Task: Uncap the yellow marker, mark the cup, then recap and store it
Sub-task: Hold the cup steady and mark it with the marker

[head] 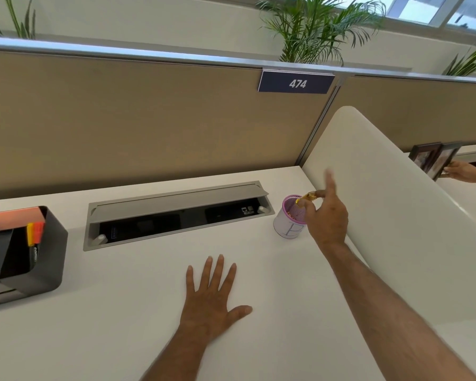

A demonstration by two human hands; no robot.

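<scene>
At the far left of the white desk (138, 298) a dark organizer tray (47, 251) holds orange and yellow markers and a pink pad, and a grey cable hatch (176, 207) stands open below the tan partition (149, 119) with its "474" plate (296, 83). The left hand (210, 301) lies flat on the desk, fingers spread. Farther right, the right hand (326, 218) pinches the yellow marker (308, 196) between thumb and fingers, forefinger raised, at the rim of the pink-rimmed cup (285, 224), just beside a curved white divider (382, 188); palms and a window lie beyond.
</scene>
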